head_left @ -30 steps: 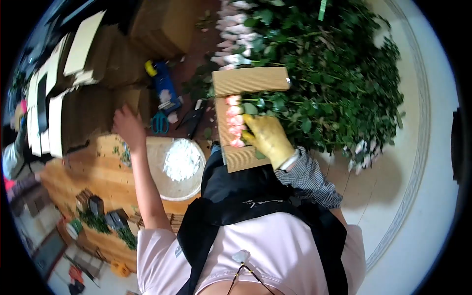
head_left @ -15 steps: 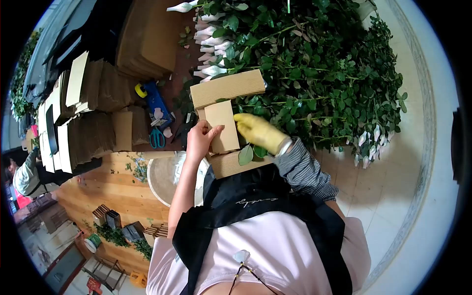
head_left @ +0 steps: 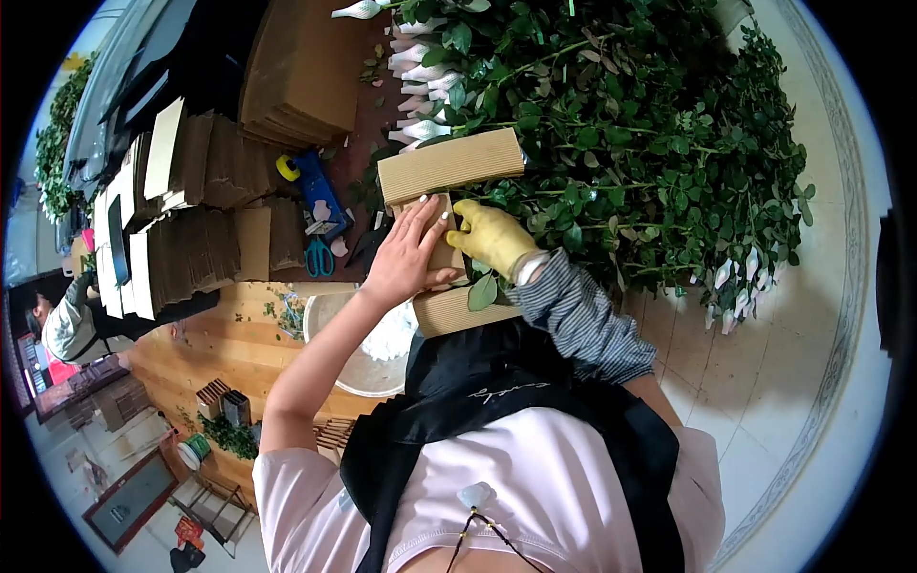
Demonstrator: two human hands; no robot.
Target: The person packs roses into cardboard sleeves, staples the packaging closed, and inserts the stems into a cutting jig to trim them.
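A corrugated cardboard sheet [head_left: 454,169] lies in front of me, its ribbed ends showing above and below a smaller smooth card piece [head_left: 446,253]. My left hand [head_left: 408,250], bare, rests flat over that card with its fingers stretched upward and covers most of it. At the card's right edge is my right hand [head_left: 492,239] in a yellow glove, thumb and fingers apart. Whether the gloved fingertips pinch the edge is hard to see. Leafy rose stems [head_left: 611,181] lie to the right, and one leaf [head_left: 482,292] overlaps the lower ribbed end.
White-wrapped flower heads [head_left: 420,72] line the stems' left side; more [head_left: 735,291] hang at right. Stacked cardboard [head_left: 181,258], blue-handled scissors [head_left: 319,256] and a blue tool [head_left: 317,191] lie left. Below stands a round bin [head_left: 358,368]. Another person [head_left: 72,320] is at far left.
My left hand has shifted from gripping the card's left edge to lying flat across it, fingers extended. My gloved right hand stays by the right edge, its thumb and fingers now more apart.
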